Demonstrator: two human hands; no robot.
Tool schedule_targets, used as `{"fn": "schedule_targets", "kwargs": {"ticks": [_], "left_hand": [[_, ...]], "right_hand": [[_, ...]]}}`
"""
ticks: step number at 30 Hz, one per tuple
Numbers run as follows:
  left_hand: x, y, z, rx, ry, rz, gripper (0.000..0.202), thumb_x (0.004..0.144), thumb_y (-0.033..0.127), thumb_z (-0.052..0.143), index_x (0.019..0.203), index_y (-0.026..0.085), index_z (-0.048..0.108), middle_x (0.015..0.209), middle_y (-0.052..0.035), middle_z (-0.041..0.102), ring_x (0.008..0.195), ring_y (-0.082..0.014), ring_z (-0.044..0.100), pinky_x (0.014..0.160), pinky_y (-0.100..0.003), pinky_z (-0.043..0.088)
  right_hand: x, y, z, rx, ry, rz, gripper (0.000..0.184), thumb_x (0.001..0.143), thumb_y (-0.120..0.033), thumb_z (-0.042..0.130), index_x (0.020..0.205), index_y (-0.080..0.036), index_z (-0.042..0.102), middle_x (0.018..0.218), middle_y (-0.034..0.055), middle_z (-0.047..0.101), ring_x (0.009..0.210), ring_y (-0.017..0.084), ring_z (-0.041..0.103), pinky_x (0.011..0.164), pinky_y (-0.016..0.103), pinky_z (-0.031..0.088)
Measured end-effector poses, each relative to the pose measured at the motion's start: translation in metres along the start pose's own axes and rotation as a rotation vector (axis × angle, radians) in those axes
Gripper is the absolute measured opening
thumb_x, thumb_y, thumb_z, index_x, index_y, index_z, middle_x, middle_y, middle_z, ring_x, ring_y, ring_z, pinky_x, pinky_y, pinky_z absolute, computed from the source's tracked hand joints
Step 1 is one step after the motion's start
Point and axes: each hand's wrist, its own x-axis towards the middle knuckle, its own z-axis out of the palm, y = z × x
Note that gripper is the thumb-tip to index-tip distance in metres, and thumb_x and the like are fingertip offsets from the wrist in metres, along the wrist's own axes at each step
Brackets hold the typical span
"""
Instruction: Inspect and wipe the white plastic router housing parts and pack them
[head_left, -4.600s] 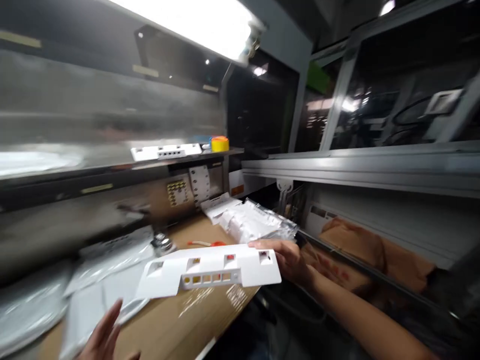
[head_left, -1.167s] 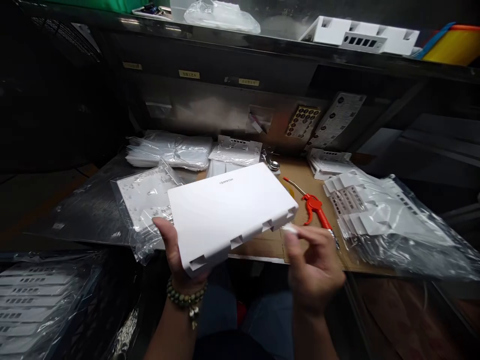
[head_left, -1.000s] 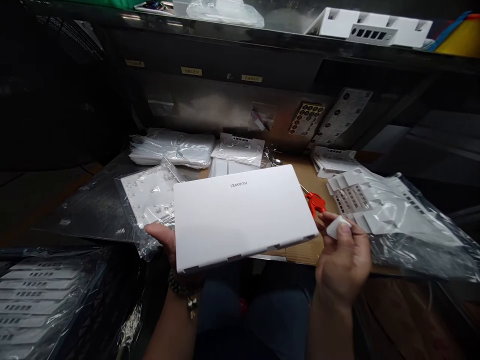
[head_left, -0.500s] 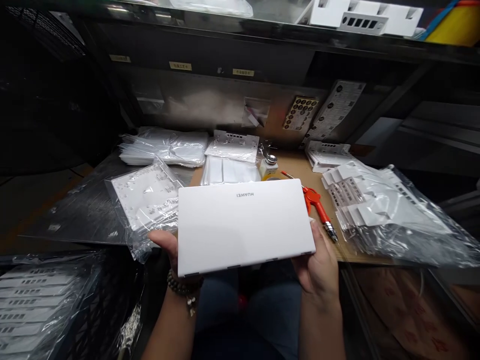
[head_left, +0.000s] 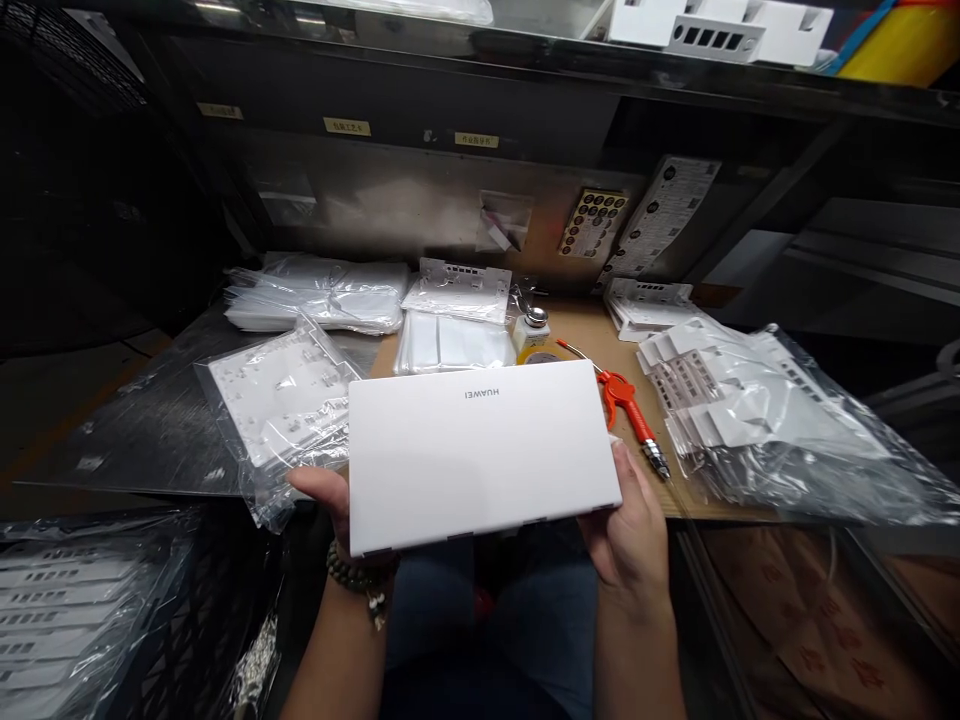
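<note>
A white plastic housing panel [head_left: 484,460] with HUAWEI printed upside down near its far edge is held up in front of me, its flat face toward the camera. My left hand [head_left: 330,500] supports its left end, thumb sticking out and the other fingers hidden beneath. At the right end my right hand [head_left: 630,520] grips the edge, with its fingertips out of sight under the panel. Just beyond the right end, a red air blow gun [head_left: 630,405] lies on the bench.
Bagged white panels [head_left: 274,400] lie at left, and a larger bag of panels [head_left: 772,410] at right. Behind are a stack of plastic bags [head_left: 315,290], a pump bottle [head_left: 534,328] and sticker sheets [head_left: 592,222]. A crate of panels [head_left: 60,600] stands at lower left. A shelf [head_left: 525,60] crosses above.
The camera view has shifted slightly, so the panel and both hands appear a little farther left. The grip on the panel looks the same.
</note>
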Motion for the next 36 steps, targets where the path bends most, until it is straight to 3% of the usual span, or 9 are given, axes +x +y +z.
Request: {"fn": "schedule_targets", "kwargs": {"ticks": [7,11,14,16,19,21,25,29,36], "left_hand": [[0.000,0.010,-0.004,0.034,0.144,-0.172,0.093,0.063,0.089,0.071,0.132,0.027,0.070,0.111,-0.0034,0.081,0.132,-0.0356,0.061,0.115,-0.048,0.047],[0.011,0.023,-0.009,0.159,0.373,-0.306,0.073,0.072,0.071,0.080,0.127,0.024,0.071,0.117,-0.0069,0.079,0.121,-0.0355,0.068,0.104,-0.047,0.057],[0.022,0.027,-0.011,0.390,0.573,-0.227,0.065,0.062,0.054,0.094,0.114,0.020,0.074,0.095,-0.0054,0.082,0.099,-0.0316,0.076,0.091,-0.039,0.064],[0.024,0.028,-0.011,0.535,0.606,-0.170,0.066,0.056,0.053,0.098,0.108,0.019,0.076,0.085,-0.0032,0.081,0.090,-0.0289,0.077,0.084,-0.035,0.065],[0.017,0.030,-0.011,0.646,0.492,-0.039,0.061,0.056,0.061,0.095,0.101,0.022,0.079,0.087,-0.0031,0.081,0.088,-0.0277,0.076,0.080,-0.034,0.065],[0.009,0.031,-0.012,0.759,0.408,0.044,0.048,0.062,0.061,0.092,0.093,0.025,0.081,0.091,-0.0018,0.082,0.089,-0.0266,0.075,0.079,-0.031,0.064],[-0.001,0.032,-0.011,1.030,0.181,0.197,0.016,0.082,0.048,0.079,0.087,0.034,0.082,0.093,0.0059,0.082,0.091,-0.0224,0.074,0.083,-0.027,0.062],[0.002,0.029,-0.005,1.067,0.014,0.252,0.011,0.085,0.039,0.076,0.092,0.033,0.083,0.092,0.0037,0.082,0.091,-0.0255,0.075,0.087,-0.034,0.063],[0.006,0.029,0.008,1.011,-0.109,0.203,0.016,0.086,0.039,0.079,0.093,0.026,0.085,0.094,-0.0078,0.082,0.094,-0.0310,0.076,0.093,-0.041,0.060]], "right_hand": [[0.002,0.002,0.000,-0.013,0.016,-0.001,0.046,0.079,-0.054,0.083,0.112,-0.022,0.074,0.103,0.0005,0.079,0.080,0.015,0.073,0.072,0.026,0.061],[0.000,0.003,0.002,-0.037,-0.059,-0.050,0.043,0.083,-0.055,0.079,0.110,-0.023,0.069,0.100,0.0012,0.078,0.082,0.018,0.073,0.071,0.028,0.059],[0.003,0.005,-0.003,-0.094,-0.164,-0.116,0.039,0.089,-0.055,0.073,0.112,-0.024,0.065,0.098,0.0017,0.077,0.080,0.018,0.072,0.067,0.027,0.056],[0.007,0.003,-0.007,-0.171,-0.228,-0.202,0.035,0.094,-0.053,0.068,0.113,-0.025,0.063,0.098,0.0026,0.077,0.082,0.018,0.072,0.070,0.028,0.057],[0.012,-0.007,-0.011,-0.313,-0.126,-0.461,0.029,0.097,-0.048,0.066,0.112,-0.024,0.064,0.106,0.0044,0.076,0.093,0.016,0.071,0.084,0.029,0.057],[0.012,-0.018,-0.011,-0.300,-0.034,-0.538,0.025,0.098,-0.046,0.065,0.110,-0.024,0.063,0.112,0.0037,0.075,0.081,0.011,0.069,0.072,0.023,0.056],[0.004,-0.039,-0.008,-0.125,-0.233,-0.216,0.031,0.097,-0.055,0.061,0.101,-0.024,0.059,0.098,0.0019,0.077,0.043,0.007,0.056,0.034,0.019,0.038],[0.002,-0.039,-0.004,-0.037,-0.200,-0.126,0.040,0.086,-0.060,0.073,0.094,-0.022,0.062,0.070,0.0008,0.073,0.054,0.019,0.070,0.048,0.029,0.057],[0.007,-0.028,-0.009,0.005,-0.095,-0.155,0.042,0.083,-0.058,0.077,0.099,-0.020,0.069,0.071,0.0022,0.074,0.059,0.020,0.072,0.056,0.032,0.059]]}}
